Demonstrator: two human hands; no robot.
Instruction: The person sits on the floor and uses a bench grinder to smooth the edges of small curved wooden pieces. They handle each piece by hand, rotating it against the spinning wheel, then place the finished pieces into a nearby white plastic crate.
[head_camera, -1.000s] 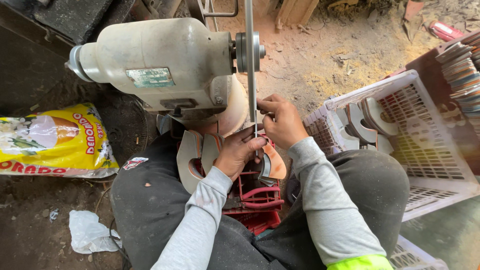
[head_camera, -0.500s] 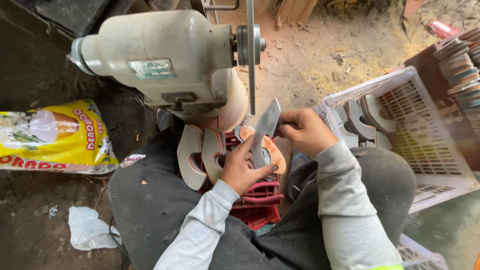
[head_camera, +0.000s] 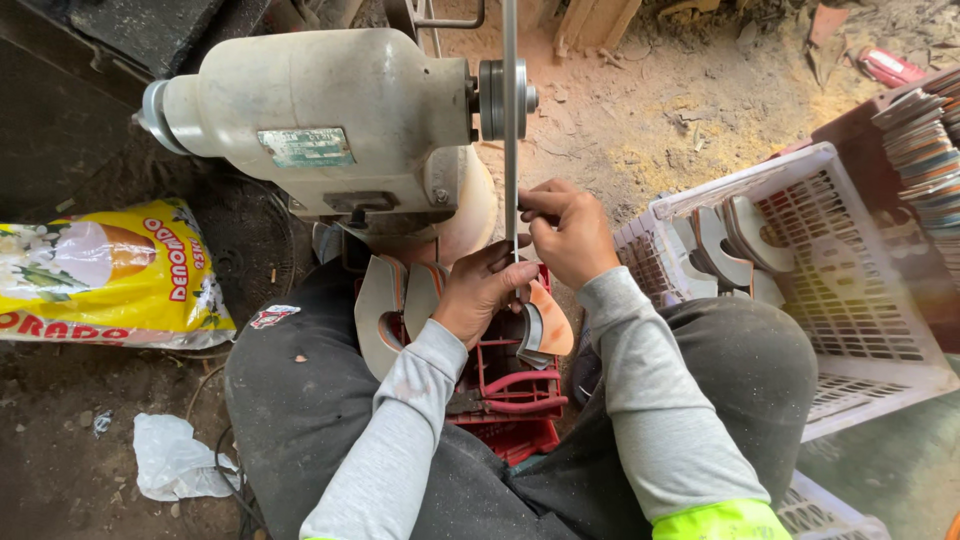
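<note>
**A:** What are the hands doing?

**B:** Seen from above, a seated person in grey sleeves is working at a cream-coloured bench motor (head_camera: 330, 125). A thin disc (head_camera: 510, 130) is sitting edge-on at the motor's 3 o'clock end, appearing as a narrow vertical strip. Both hands are meeting just below it, near the centre of the view.

**A:** What is each hand gripping?

**B:** The right hand (head_camera: 568, 235) is curling closed, its fingertips pinching the upper edge of a thin curved piece (head_camera: 545, 325), grey on one face and orange on the other. The left hand (head_camera: 480, 295) is closing around the same piece from the 9 o'clock side, thumb and fingers wrapping its near edge. The top of the piece is sitting right at the disc's lower end; whether it is actually touching, I cannot tell.

**A:** Where is the piece lying in relation to the body?

**B:** It is hanging between the knees, above a red crate (head_camera: 510, 400) at 6 o'clock from the hands. More curved pieces (head_camera: 385, 310) are standing at the left hand's 9 o'clock.

**A:** And around that?

**B:** A white plastic basket (head_camera: 850, 270) holding similar pieces is sitting at 3 o'clock. A yellow printed bag (head_camera: 110, 275) is lying at 9 o'clock, and a crumpled white plastic scrap (head_camera: 175, 460) at 7 o'clock on the dirt floor.
</note>
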